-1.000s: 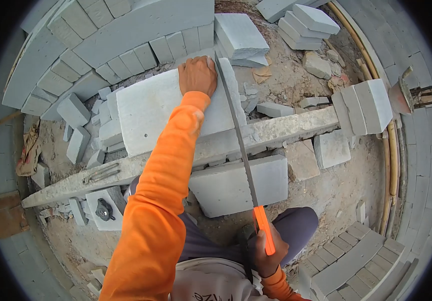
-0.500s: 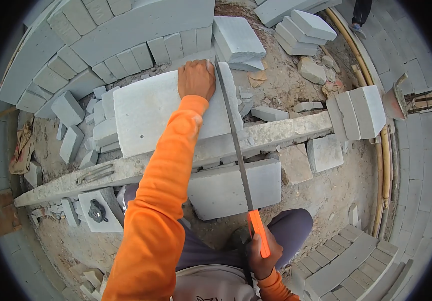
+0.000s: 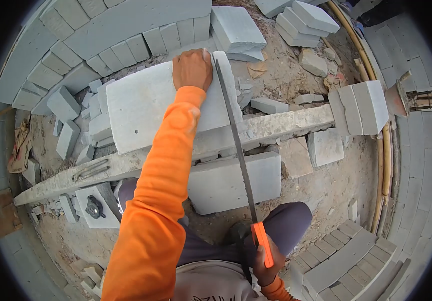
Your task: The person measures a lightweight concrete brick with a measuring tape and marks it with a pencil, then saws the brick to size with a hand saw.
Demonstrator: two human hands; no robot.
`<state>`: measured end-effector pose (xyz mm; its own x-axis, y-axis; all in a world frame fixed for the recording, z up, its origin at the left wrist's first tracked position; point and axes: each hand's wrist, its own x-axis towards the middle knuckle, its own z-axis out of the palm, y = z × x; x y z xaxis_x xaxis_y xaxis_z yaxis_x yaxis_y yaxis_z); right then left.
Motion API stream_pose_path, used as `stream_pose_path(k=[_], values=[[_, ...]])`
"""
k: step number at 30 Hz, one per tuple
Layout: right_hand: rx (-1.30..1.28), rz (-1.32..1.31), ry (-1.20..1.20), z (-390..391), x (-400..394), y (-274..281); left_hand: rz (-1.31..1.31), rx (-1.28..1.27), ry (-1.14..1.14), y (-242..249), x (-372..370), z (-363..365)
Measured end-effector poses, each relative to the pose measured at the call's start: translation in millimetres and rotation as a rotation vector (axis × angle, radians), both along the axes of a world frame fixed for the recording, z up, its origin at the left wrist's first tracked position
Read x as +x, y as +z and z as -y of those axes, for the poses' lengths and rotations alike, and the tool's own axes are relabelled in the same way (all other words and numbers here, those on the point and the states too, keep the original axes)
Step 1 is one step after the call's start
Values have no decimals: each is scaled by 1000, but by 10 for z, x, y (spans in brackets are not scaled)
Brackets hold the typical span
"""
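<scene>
My left hand presses on the top right part of a large pale block, its fingers curled over the far edge. The block rests against a long concrete beam. In my right hand is the orange handle of a handsaw. The long toothed blade lies across the block near its right end, with the tip close to the far edge. Below the beam another pale block lies near my knees.
Stacked blocks stand on the beam's right end beside a trowel. A curved block wall rises behind. Broken pieces lie at left, near a black tape measure. Bamboo poles run along the right.
My right hand and the saw have moved down toward me. The view has shifted slightly, and my left hand remains on the block. A dark shape shows larger at the top right.
</scene>
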<state>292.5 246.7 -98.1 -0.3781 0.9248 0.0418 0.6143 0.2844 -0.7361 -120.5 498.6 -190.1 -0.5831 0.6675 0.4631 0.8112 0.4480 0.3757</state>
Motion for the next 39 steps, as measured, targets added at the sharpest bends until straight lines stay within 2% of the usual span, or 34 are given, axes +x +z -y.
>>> stream_pose_path(k=[3, 5, 7, 10, 13, 15, 19, 21, 24, 26, 27, 29, 31, 32, 34, 35, 37, 39], values=[[40, -143, -28, -240, -337, -152, -49, -4, 4, -20, 21, 20], [-192, -239, -60, -920, -1085, 35, -22, 20, -7, -59, 50, 36], [-212, -268, 67, -1391, -1383, 87, -19, 16, 9, 18, 9, 56], [-177, -258, -55, -952, -1011, -95, 20, -39, 16, 57, 49, 14], [-56, -89, -25, -139, -74, -146, 33, -40, 20, 47, 26, 16], [11, -79, 17, -59, 81, -227, 29, -56, 22, 62, 43, 26], [-132, -211, -45, -801, -923, -123, -8, -18, 12, -44, 73, 43], [-207, -296, 34, -1283, -1354, 30, -21, -49, 27, 28, 13, 25], [-178, -256, -28, -1011, -1018, -182, 18, -121, 34, 64, 24, 16], [-33, -204, -24, -492, -456, -303, -1, -96, 30, 11, 25, -12], [-49, -133, -11, -181, -118, -262, -15, -83, 36, -7, 2, -12], [-51, -82, 14, -47, 50, -276, -13, -76, 38, 33, -12, -26], [-42, -104, 17, -95, -54, -278, -6, -77, 22, -24, 45, 49], [-18, -202, -5, -393, -404, -257, -11, -61, 17, -33, 37, 48], [-225, -167, 5, -1060, -1090, -100, -2, -60, 22, -5, 53, 23], [-190, -215, 19, -1199, -1212, -129, 3, -80, 32, 17, 24, -2], [-151, -293, 33, -1289, -1328, -184, 11, -117, 45, 10, 17, 34], [-121, -223, -31, -929, -918, -263, 3, -109, 45, 15, 16, -10]])
